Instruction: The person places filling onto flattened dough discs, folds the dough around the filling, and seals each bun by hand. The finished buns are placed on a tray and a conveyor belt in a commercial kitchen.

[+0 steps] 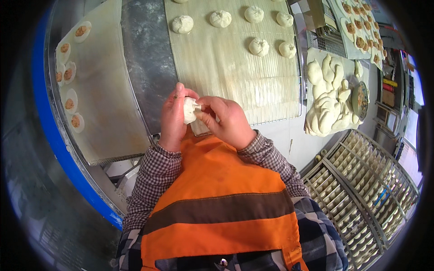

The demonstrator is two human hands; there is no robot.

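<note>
A small white bun of dough (189, 111) is held between my two hands in front of my apron. My left hand (174, 115) is curled round its left side with the thumb up. The thumb and fingers of my right hand (226, 118) pinch the dough at its gathered edge. Beyond my hands, several pleated buns (220, 19) sit on a ribbed mat on a wire rack (226, 81). To the left, several dough rounds topped with orange-brown filling (75, 121) lie on another mat-covered rack (104, 90).
A dark floured strip (147, 49) runs between the racks. At right are a heap of dough (327, 104) and a bowl (360, 101) at its edge. Farther back stands a tray of filled rounds (357, 27). A slatted metal rack (361, 194) stands at lower right. A blue edge (58, 144) curves along the left.
</note>
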